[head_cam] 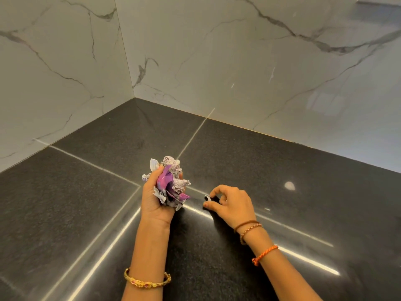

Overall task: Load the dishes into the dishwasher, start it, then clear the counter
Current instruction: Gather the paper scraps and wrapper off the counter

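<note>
Scrap of paper: lies on the dark tabletop, just right of the wad | right hand is nearer, thumb and forefinger pinching it | left hand grips the crumpled purple-and-white wad, palm up | scrap's long axis and heading: too small to tell (partly hidden by fingertips)
</note>
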